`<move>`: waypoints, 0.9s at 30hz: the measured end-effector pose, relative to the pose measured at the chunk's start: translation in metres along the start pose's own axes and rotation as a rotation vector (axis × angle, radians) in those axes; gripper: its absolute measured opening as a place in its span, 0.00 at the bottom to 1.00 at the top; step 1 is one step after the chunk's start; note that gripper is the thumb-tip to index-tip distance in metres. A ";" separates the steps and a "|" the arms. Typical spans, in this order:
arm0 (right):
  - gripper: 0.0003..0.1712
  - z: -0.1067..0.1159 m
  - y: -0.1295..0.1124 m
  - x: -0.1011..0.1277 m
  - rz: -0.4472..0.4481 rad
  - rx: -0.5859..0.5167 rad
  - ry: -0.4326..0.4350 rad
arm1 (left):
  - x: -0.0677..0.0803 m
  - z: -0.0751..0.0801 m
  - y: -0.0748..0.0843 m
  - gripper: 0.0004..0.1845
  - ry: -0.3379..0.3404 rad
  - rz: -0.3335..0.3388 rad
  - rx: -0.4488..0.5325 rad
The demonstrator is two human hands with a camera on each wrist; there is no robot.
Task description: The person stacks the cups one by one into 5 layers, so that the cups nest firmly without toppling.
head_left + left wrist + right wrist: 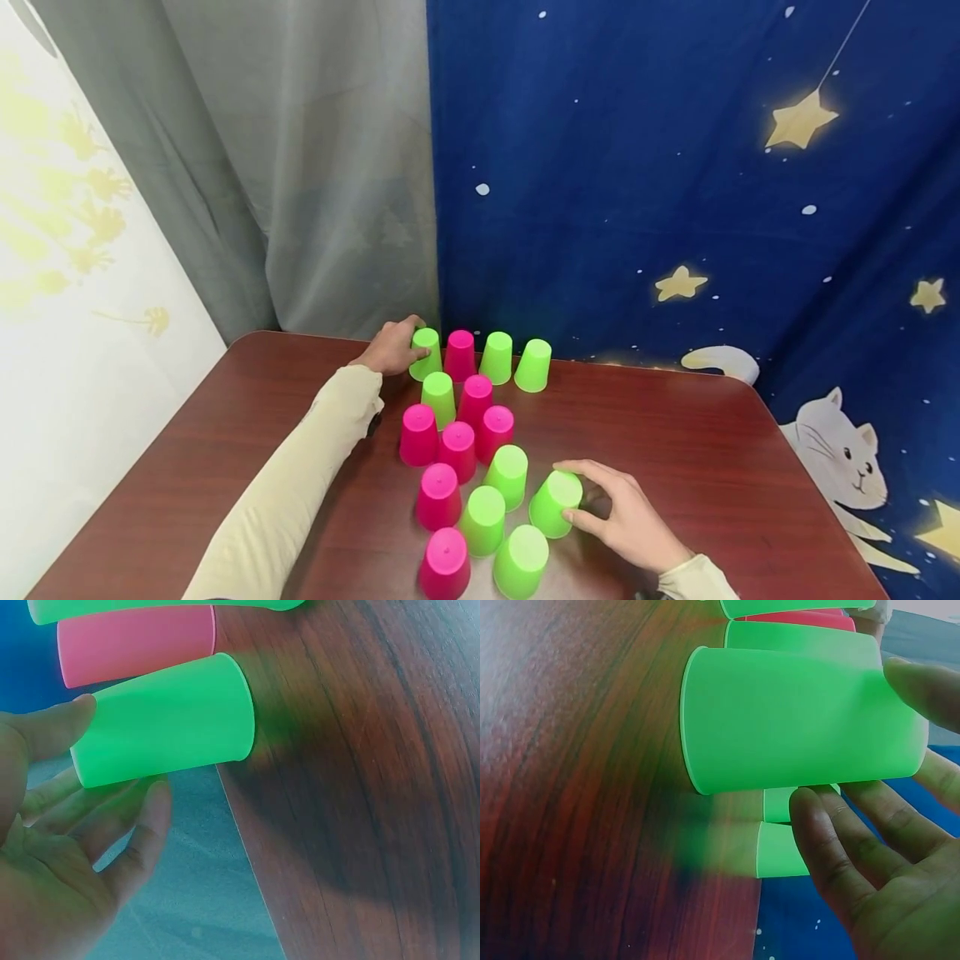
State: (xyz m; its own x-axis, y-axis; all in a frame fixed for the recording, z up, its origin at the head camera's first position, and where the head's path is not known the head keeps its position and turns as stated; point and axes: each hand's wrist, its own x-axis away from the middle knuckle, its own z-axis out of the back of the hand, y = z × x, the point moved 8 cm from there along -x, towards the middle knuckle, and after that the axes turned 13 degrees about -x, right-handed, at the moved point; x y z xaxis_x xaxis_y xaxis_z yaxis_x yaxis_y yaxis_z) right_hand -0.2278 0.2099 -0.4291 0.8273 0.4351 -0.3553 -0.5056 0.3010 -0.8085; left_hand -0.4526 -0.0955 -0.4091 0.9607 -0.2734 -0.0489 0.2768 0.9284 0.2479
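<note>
Head view shows the left hand (392,348) curled round a far green cup (426,353) and the right hand (628,525) pinching a near green cup (556,502), tilted on the tabletop (712,467). Both look light, thin, smooth plastic; take them by the sides near the base.

We see a dark reddish-brown wooden table with rounded corners (712,467). Behind it hang a grey fabric curtain (300,167) and a deep blue cloth backdrop printed with yellow stars and a white cat (675,183). A pale cream curtain with faint yellow flowers (67,250) fills the left.
</note>
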 end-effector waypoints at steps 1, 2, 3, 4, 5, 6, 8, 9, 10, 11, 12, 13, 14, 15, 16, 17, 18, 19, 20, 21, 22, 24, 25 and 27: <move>0.29 0.000 0.000 0.000 0.000 -0.004 -0.001 | 0.000 -0.001 0.001 0.27 -0.004 0.001 0.000; 0.29 0.000 0.000 0.001 0.000 -0.009 -0.003 | 0.000 -0.001 0.001 0.27 -0.010 0.004 -0.001; 0.29 -0.001 0.000 0.001 0.000 -0.015 -0.006 | 0.000 -0.001 0.001 0.27 -0.014 0.006 -0.001; 0.29 -0.001 0.000 0.001 0.000 -0.020 -0.007 | 0.000 -0.002 0.002 0.27 -0.016 0.008 -0.002; 0.29 -0.001 0.000 0.001 -0.001 -0.023 -0.008 | 0.000 -0.002 0.002 0.26 -0.016 0.009 -0.004; 0.29 -0.001 0.000 0.001 -0.004 -0.027 -0.010 | 0.000 -0.002 0.001 0.27 -0.018 0.012 -0.004; 0.29 -0.001 0.000 0.000 -0.009 -0.031 -0.011 | 0.000 -0.001 0.001 0.27 -0.020 0.018 -0.002; 0.29 0.000 0.000 0.000 -0.009 -0.031 -0.010 | 0.000 -0.001 0.000 0.27 -0.021 0.020 -0.002; 0.29 0.000 0.001 -0.001 -0.013 -0.033 -0.009 | 0.000 -0.001 0.000 0.28 -0.022 0.022 -0.002; 0.29 0.000 0.001 -0.001 -0.015 -0.034 -0.010 | 0.000 -0.002 -0.001 0.28 -0.026 0.024 -0.004; 0.29 0.000 0.001 -0.001 -0.018 -0.036 -0.010 | 0.000 -0.003 -0.002 0.29 -0.031 0.028 -0.003; 0.28 0.001 0.001 -0.001 -0.020 -0.039 -0.011 | 0.000 -0.003 -0.003 0.30 -0.035 0.028 -0.005; 0.28 0.001 0.001 -0.001 -0.023 -0.043 -0.010 | 0.000 -0.004 -0.004 0.31 -0.039 0.028 -0.006; 0.28 0.001 0.001 -0.001 -0.023 -0.046 -0.011 | 0.000 -0.005 -0.005 0.32 -0.041 0.028 -0.007; 0.28 0.001 0.001 -0.001 -0.025 -0.050 -0.012 | 0.001 -0.005 -0.006 0.33 -0.041 0.027 -0.006; 0.28 0.001 0.001 0.000 -0.023 -0.051 -0.013 | 0.002 -0.005 -0.007 0.33 -0.040 0.024 -0.005; 0.28 0.001 0.001 0.000 -0.021 -0.051 -0.013 | 0.004 -0.004 -0.009 0.33 -0.038 0.019 -0.005; 0.28 0.002 0.001 0.000 -0.020 -0.052 -0.012 | 0.006 -0.003 -0.010 0.33 -0.032 0.011 -0.007; 0.28 0.002 0.001 0.001 -0.020 -0.052 -0.011 | 0.008 -0.002 -0.011 0.33 -0.030 0.008 -0.002; 0.28 0.003 0.001 0.001 -0.017 -0.050 -0.011 | 0.010 -0.001 -0.013 0.33 -0.027 -0.001 0.002; 0.28 0.003 0.001 0.001 -0.016 -0.046 -0.010 | 0.013 0.001 -0.014 0.32 -0.025 -0.003 0.012; 0.29 0.005 0.001 0.001 -0.022 -0.038 -0.009 | 0.018 0.005 -0.017 0.30 -0.022 -0.004 0.033; 0.29 0.006 0.001 0.000 -0.028 -0.033 -0.008 | 0.021 0.008 -0.018 0.29 -0.017 -0.007 0.049; 0.29 0.009 0.000 -0.001 -0.040 -0.019 -0.009 | 0.028 0.014 -0.018 0.26 0.008 -0.018 0.079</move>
State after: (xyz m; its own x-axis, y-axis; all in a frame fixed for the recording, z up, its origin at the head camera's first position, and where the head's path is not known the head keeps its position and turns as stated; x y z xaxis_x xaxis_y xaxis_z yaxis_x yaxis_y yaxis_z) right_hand -0.2314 0.2174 -0.4245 0.8446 0.4306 -0.3182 -0.4672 0.3026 -0.8307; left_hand -0.4315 -0.1233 -0.4014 0.9556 -0.2880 -0.0617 0.2922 0.9004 0.3224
